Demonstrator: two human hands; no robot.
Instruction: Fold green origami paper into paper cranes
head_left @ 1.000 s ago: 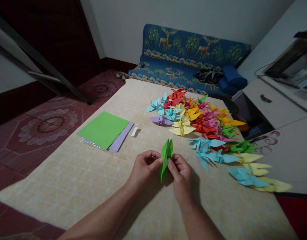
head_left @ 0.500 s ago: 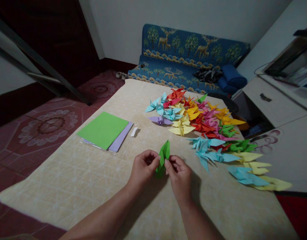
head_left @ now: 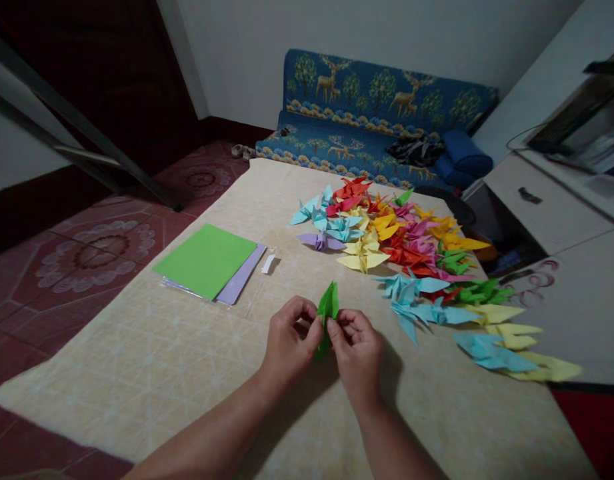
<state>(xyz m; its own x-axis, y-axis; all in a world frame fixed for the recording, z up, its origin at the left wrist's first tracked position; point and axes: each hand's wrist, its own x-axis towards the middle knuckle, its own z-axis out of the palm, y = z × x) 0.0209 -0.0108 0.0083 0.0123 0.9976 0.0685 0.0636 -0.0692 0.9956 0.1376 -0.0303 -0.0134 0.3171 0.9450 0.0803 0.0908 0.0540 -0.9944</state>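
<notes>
Between my two hands, above the near middle of the table, is a folded green origami paper [head_left: 328,303], held upright with its pointed tip up. My left hand [head_left: 293,333] pinches its left side between thumb and fingers. On the other side my right hand [head_left: 357,350] is closed on the same paper, thumb against its face. The thumbs nearly meet in front and cover part of the folds. Several finished paper cranes [head_left: 363,253] in many colours spread over the right half of the table.
A stack of green paper squares [head_left: 209,260] lies at left, over purple sheets [head_left: 241,277] in clear wrapping. Beside it is a small white strip [head_left: 268,264]. A patterned cloth [head_left: 151,367] covers the table. Behind stands a blue sofa [head_left: 337,133]; a white cabinet [head_left: 571,280] is at right.
My left hand has shifted slightly right, bringing its thumb closer to the right thumb. The green paper looks narrower and more closed between them.
</notes>
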